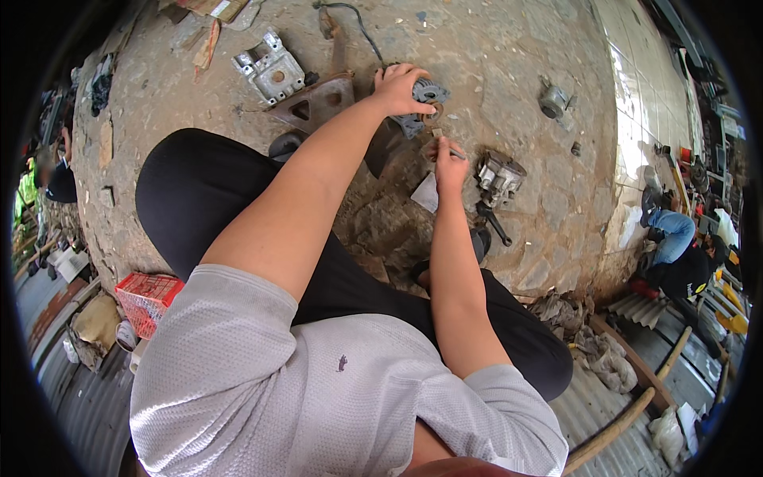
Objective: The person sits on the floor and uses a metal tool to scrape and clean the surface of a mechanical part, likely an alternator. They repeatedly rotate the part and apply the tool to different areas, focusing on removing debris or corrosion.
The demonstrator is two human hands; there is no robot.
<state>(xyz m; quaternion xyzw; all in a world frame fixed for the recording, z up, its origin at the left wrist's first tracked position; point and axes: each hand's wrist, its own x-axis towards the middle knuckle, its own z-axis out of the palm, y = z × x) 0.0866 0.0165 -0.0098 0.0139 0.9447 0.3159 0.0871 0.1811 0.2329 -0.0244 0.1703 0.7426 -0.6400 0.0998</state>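
Note:
My left hand [400,93] is spread over a grey metal engine part [430,90] on the stone floor, gripping it from above with the thumb by a round brownish opening. My right hand [451,167] is closed round a small slim tool [458,153]. Its flat pale tip [439,137] points toward the engine part, just short of it; the tool's exact kind is hard to make out. Right of that hand lies a metal carburetor-like part [501,176]. A whitish scrap [426,192] rests beside my right wrist.
Left of the engine part lie a silver casting [271,70] and a rusty triangular bracket [317,102]. A metal cylinder [554,101] and a black lever [494,222] lie to the right. A red crate [149,297] stands near my left side. Another person [675,238] is at far right.

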